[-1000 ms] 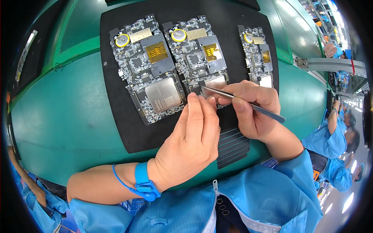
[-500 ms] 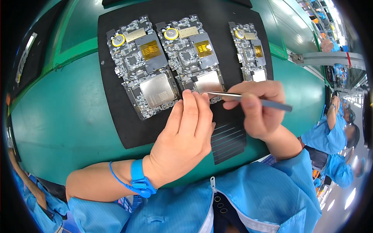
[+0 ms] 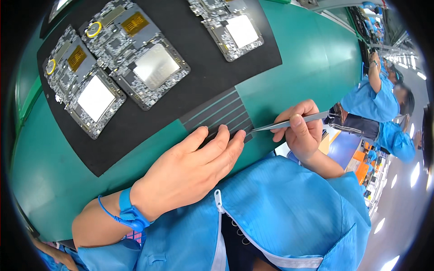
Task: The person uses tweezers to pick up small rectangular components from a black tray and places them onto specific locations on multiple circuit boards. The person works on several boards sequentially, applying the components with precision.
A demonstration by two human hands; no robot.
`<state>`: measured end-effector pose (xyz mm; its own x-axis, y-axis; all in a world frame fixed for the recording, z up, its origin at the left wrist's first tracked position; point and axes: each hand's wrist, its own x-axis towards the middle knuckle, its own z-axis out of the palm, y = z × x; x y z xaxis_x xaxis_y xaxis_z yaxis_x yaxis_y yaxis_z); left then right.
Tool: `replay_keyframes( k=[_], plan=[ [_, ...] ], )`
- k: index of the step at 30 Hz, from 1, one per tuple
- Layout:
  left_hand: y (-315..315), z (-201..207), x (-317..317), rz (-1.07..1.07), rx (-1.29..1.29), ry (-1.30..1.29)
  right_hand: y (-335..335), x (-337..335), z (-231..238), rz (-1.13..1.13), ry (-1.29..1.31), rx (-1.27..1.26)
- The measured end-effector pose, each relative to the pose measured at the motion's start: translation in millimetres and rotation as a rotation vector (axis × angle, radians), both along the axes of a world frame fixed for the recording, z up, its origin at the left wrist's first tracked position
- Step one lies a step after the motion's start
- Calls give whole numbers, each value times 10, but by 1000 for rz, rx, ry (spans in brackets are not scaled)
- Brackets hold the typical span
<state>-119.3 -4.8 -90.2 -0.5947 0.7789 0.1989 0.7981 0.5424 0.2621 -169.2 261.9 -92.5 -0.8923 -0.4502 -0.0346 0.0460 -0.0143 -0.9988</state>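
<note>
My right hand (image 3: 302, 135) is closed around grey metal tweezers (image 3: 285, 123), their tips pointing left at the right-hand end of a sheet of narrow black strips (image 3: 216, 109). Whether the tips grip a strip is too small to tell. My left hand (image 3: 190, 169), with a blue wrist strap (image 3: 130, 212), lies over the near side of the strips, fingers spread and fingertips on them. It holds nothing that I can see. Beyond sit three circuit boards: a left one (image 3: 63, 92), a middle one (image 3: 122, 81) and a right one (image 3: 222, 38), each with a shiny metal plate.
The boards rest on a black mat (image 3: 181, 58) over a green tabletop (image 3: 312, 67). The strips lie at the mat's near edge. At the far right stand people in blue workwear (image 3: 370, 106). Part of another person's arm (image 3: 56, 255) shows at the lower left.
Both hands have come away from the middle board to the black strips, the tweezers still in my right hand. The view has shifted and turned, so the boards now appear farther up and left.
</note>
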Motion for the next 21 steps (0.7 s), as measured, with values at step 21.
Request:
replay_keyframes(
  k=[21],
  plan=[
    [105, 83, -107, 30, -22, -10, 12, -92, 21, 47, 8, 71]
  ],
)
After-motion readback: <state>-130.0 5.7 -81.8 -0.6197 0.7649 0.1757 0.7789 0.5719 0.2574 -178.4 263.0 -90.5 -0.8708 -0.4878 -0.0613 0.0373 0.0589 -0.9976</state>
